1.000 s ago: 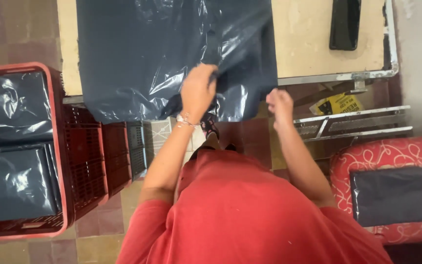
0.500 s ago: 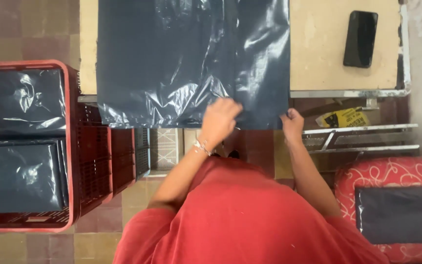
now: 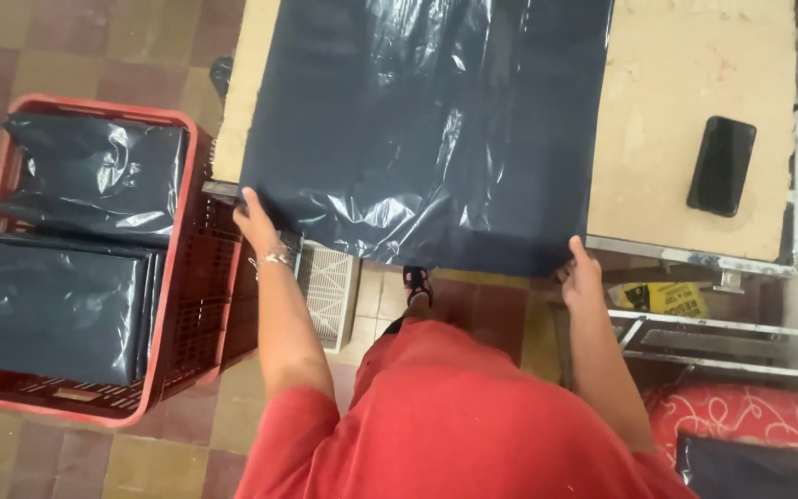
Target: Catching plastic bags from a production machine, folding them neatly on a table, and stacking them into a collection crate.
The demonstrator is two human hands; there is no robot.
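A large dark plastic sheet (image 3: 427,120) lies spread over a light wooden table (image 3: 685,83), its near edge hanging past the table's front. My left hand (image 3: 256,222) pinches the sheet's near left corner. My right hand (image 3: 582,273) grips the near right corner. Both arms reach out from my red top, spread wide apart.
A red plastic crate (image 3: 196,296) stands on the tiled floor at my left, holding folded dark plastic bags (image 3: 57,296). A black phone (image 3: 721,166) lies on the table at the right. A white crate (image 3: 330,291) sits under the table. A red patterned cushion (image 3: 741,416) is at lower right.
My hands have moved apart from the middle of the sheet's near edge out to its two corners. The sheet now lies flatter and wider, and the view has shifted toward the table.
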